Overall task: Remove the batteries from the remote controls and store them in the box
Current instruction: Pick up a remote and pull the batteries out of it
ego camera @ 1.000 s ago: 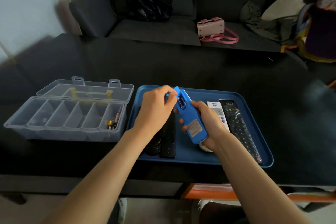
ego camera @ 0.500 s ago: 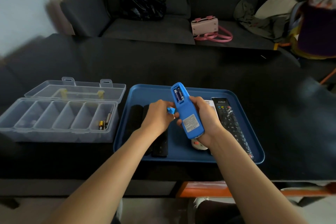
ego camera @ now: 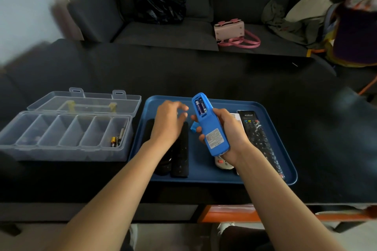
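Observation:
My right hand (ego camera: 229,134) grips a blue remote (ego camera: 210,126) back side up above the blue tray (ego camera: 265,177). Its battery bay is uncovered and two batteries (ego camera: 200,107) lie inside it. The small blue battery cover (ego camera: 193,127) lies on the tray just left of the remote. My left hand (ego camera: 169,122) hovers over the tray beside the remote, fingers loosely curled and holding nothing. The clear divided box (ego camera: 65,134) stands open to the left, with a few batteries (ego camera: 116,138) in its rightmost compartment.
Two black remotes (ego camera: 179,155) lie in the tray under my left hand. A long black remote (ego camera: 259,140) and a white remote (ego camera: 234,117) lie at the tray's right. A small round white remote (ego camera: 222,164) peeks out below my right hand. A sofa with bags stands behind the table.
My left hand slid the blue cover off the remote, carried it down to the tray and let it go. It now rises empty towards the uncovered batteries.

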